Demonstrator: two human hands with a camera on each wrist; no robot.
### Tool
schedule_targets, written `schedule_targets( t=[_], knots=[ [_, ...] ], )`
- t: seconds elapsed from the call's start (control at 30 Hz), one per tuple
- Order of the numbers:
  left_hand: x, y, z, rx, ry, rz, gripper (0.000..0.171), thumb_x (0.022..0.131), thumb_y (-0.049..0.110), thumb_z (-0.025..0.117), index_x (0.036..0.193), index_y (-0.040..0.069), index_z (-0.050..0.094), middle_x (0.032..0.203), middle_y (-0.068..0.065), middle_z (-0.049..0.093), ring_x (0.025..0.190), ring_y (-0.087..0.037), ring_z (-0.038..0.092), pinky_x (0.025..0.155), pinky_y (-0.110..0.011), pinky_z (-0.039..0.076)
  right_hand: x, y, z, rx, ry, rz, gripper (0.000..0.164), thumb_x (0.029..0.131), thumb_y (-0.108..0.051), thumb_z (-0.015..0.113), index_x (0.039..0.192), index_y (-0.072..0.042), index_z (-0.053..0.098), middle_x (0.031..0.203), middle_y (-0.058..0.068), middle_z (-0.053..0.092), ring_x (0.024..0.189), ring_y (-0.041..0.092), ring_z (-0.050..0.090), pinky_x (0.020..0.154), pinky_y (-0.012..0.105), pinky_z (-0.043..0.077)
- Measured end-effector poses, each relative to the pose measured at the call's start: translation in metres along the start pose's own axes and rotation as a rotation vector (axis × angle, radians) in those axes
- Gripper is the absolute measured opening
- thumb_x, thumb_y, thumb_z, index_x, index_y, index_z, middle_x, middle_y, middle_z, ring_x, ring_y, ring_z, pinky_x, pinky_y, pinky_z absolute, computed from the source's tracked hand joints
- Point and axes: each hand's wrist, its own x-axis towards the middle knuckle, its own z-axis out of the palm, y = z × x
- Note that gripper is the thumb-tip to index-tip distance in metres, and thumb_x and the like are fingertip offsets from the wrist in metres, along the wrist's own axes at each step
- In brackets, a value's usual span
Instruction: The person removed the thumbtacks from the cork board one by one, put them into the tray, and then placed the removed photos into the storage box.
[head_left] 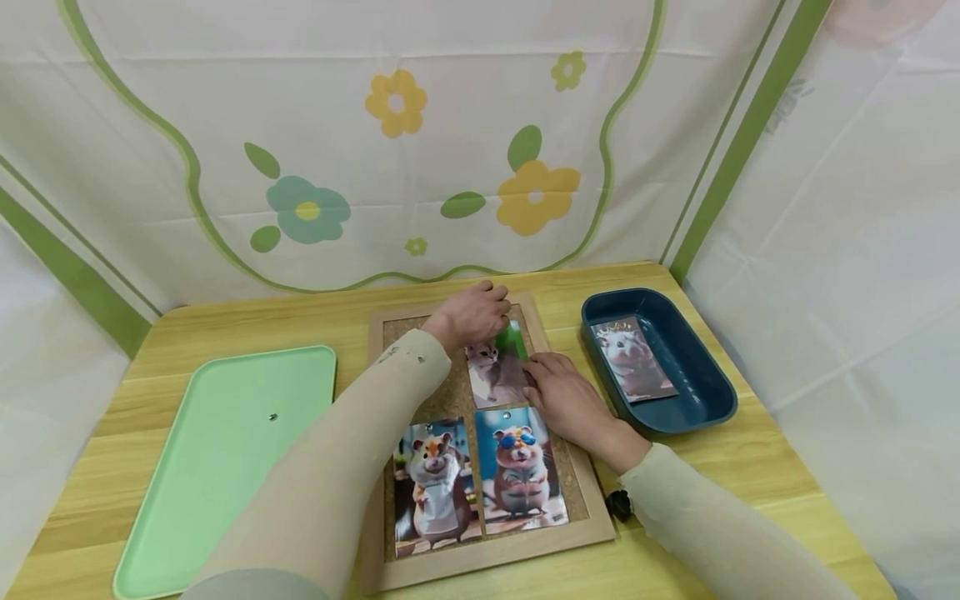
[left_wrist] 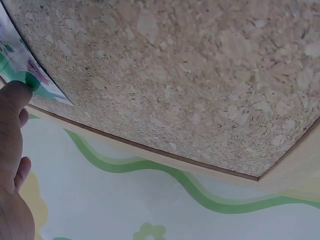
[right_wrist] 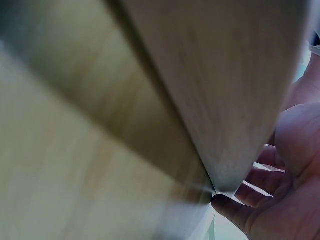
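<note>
A cat picture (head_left: 491, 382) lies on the framed cork board (head_left: 450, 392). Over its top edge is my left hand (head_left: 477, 312), fingers bent. In the left wrist view, the thumb (left_wrist: 19, 92) presses on the picture close to its corner; anything under that thumb is hidden, so I cannot tell whether it holds a pin. My right hand (head_left: 573, 404) rests palm down across the board's right side, fingertips at the picture's right edge. Below, a hamster picture in an apron (head_left: 438, 492) and one in sunglasses (head_left: 521, 475) hang side by side, each with a silver pin at its top.
On the left lies a green tray (head_left: 217, 483) with a small metal pin (head_left: 272, 417) on it. A dark blue bin (head_left: 693, 379) at the right contains another hamster picture (head_left: 632, 358). A small black object (head_left: 618, 505) sits beside the board, near the right sleeve. A flowered curtain (head_left: 450, 125) hangs behind.
</note>
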Motion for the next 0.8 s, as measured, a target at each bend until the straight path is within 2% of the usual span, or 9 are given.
schedule_targets(
  t=[0.27, 0.53, 0.8],
  knots=[
    [0.0011, -0.0019, 0.0021, 0.030, 0.009, 0.018, 0.019, 0.111, 0.020, 0.055, 0.118, 0.025, 0.072, 0.126, 0.002, 0.062, 0.109, -0.022, 0.045, 0.101, -0.041, 0.040, 0.0003, 0.0007, 0.0004, -0.005, -0.004, 0.004, 0.043, 0.105, -0.023, 0.066, 0.141, 0.000, 0.064, 0.146, 0.021, 0.060, 0.141, 0.040, 0.051, 0.116, 0.053, 0.045],
    [0.0021, -0.0035, 0.0032, 0.034, -0.005, 0.028, 0.019, 0.111, 0.018, 0.055, 0.122, 0.024, 0.070, 0.126, 0.003, 0.063, 0.104, -0.021, 0.041, 0.095, -0.040, 0.036, 0.0009, 0.0006, 0.0001, -0.012, 0.002, -0.002, 0.043, 0.105, -0.023, 0.067, 0.141, 0.000, 0.064, 0.146, 0.021, 0.060, 0.140, 0.040, 0.051, 0.115, 0.052, 0.046],
    [0.0024, -0.0022, 0.0039, 0.033, 0.007, 0.033, 0.019, 0.111, 0.016, 0.055, 0.120, 0.023, 0.070, 0.123, 0.003, 0.063, 0.103, -0.021, 0.041, 0.094, -0.040, 0.036, 0.0012, 0.0009, 0.0008, -0.010, 0.002, -0.002, 0.042, 0.105, -0.023, 0.066, 0.140, 0.000, 0.064, 0.146, 0.020, 0.060, 0.140, 0.040, 0.051, 0.116, 0.052, 0.045]
  ],
)
